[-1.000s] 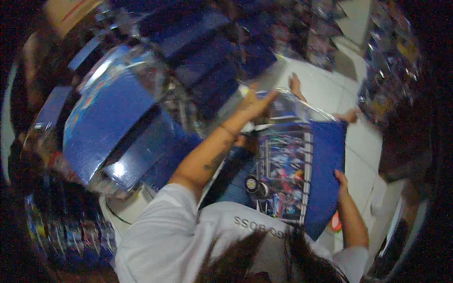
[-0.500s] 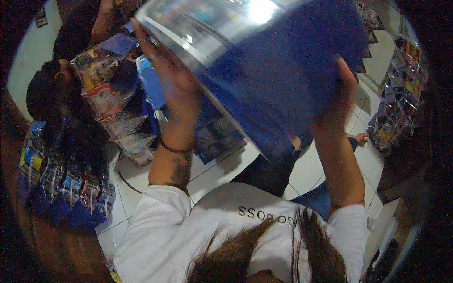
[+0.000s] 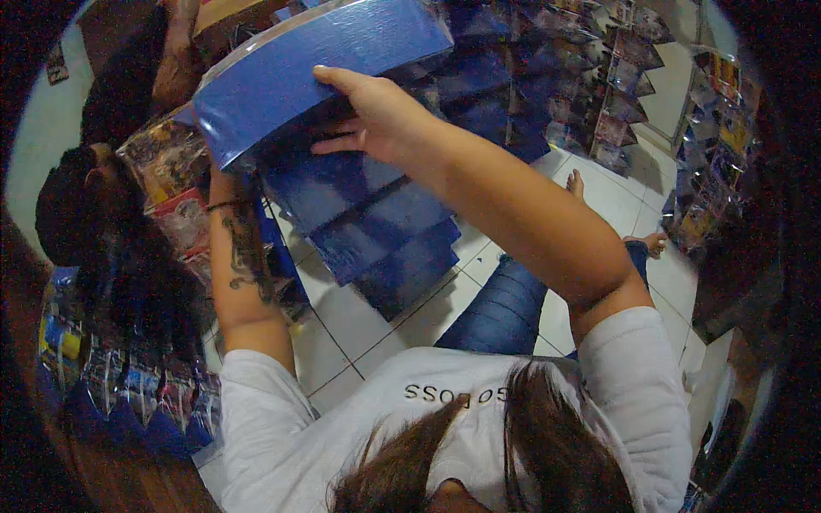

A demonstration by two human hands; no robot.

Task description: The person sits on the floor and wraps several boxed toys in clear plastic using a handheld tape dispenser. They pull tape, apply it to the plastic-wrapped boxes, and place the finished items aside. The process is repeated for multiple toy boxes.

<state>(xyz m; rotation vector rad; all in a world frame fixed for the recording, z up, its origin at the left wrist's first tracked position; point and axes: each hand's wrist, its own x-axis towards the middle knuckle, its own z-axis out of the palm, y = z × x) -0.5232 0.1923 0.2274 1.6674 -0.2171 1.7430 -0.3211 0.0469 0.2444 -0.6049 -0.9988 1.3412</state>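
A flat blue pack in clear plastic wrap (image 3: pixel 282 94) is tilted in front of me at the upper left. My left forearm rises to its lower left corner, and the pack hides that hand and its fingers. Across from the right reaches my right hand (image 3: pixel 380 111). Its thumb lies on the blue face near the lower edge, while the fingers that show are apart below that edge. Beneath the pack, rows of overlapping blue packs (image 3: pixel 376 209) hang or stand in steps.
Another person's arm (image 3: pixel 175 77) and dark-haired head (image 3: pixel 64 205) are at the left. Wrapped picture packs stand in rows at the left (image 3: pixel 120 350) and right (image 3: pixel 718 162). Pale floor tiles (image 3: pixel 342 325) and a bare foot (image 3: pixel 654 244) show below.
The pack has moved up and left and tilted, so a narrower blue face shows. My right hand has crossed leftward; my left hand has gone behind the pack.
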